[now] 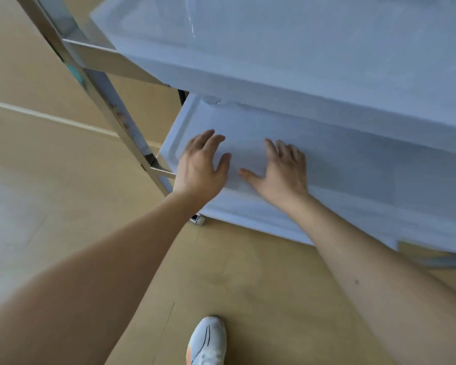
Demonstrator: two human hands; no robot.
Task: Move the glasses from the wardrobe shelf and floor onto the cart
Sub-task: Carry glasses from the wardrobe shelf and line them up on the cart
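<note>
We hold our left hand (202, 164) and right hand (279, 168) open, fingers spread, over the cart (327, 154) lower tray; no readable writing.

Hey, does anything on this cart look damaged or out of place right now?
One thing: the metal upright at the cart's left corner shows rusty brown blotches and a teal smear. Both hands, left hand and right hand, lie flat on the lower tray. No glasses show.

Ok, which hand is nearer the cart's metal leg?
Left. The left hand is over the lower tray's corner beside the metal leg; the right hand is farther along the tray.
</note>
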